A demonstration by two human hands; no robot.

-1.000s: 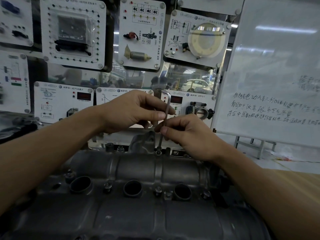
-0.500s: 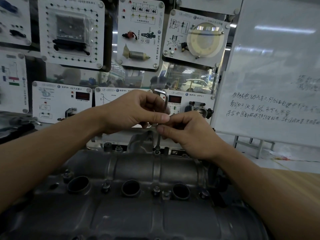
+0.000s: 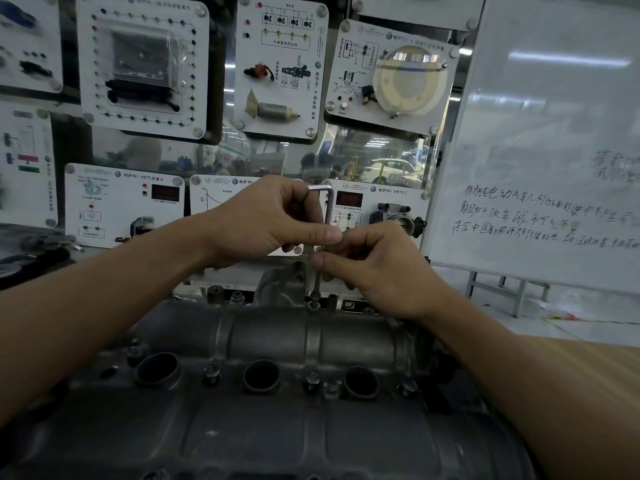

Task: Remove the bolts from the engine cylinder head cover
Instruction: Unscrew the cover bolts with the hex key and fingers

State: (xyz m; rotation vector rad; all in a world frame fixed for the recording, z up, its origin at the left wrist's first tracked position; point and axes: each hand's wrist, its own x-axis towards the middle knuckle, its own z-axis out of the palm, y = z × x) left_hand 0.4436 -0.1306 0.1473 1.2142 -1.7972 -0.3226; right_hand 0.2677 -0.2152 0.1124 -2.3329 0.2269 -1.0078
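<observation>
A grey metal cylinder head cover (image 3: 277,344) fills the lower half of the head view, with three round plug holes along its middle. An L-shaped hex key (image 3: 328,216) stands upright with its tip in a bolt (image 3: 314,304) at the cover's far edge. My left hand (image 3: 266,220) pinches the key near its upper bend. My right hand (image 3: 374,265) pinches the shaft lower down, just above the bolt. More bolts sit between the plug holes, among them a bolt (image 3: 312,377) and another bolt (image 3: 212,370).
White training panels (image 3: 280,67) with mounted car parts hang on the wall behind the engine. A whiteboard (image 3: 540,150) with handwriting stands at the right. A wooden tabletop (image 3: 588,355) shows past my right forearm.
The short arm of the key has swung round from pointing away to pointing left toward my left hand. Both hands stay on the key above the same bolt.
</observation>
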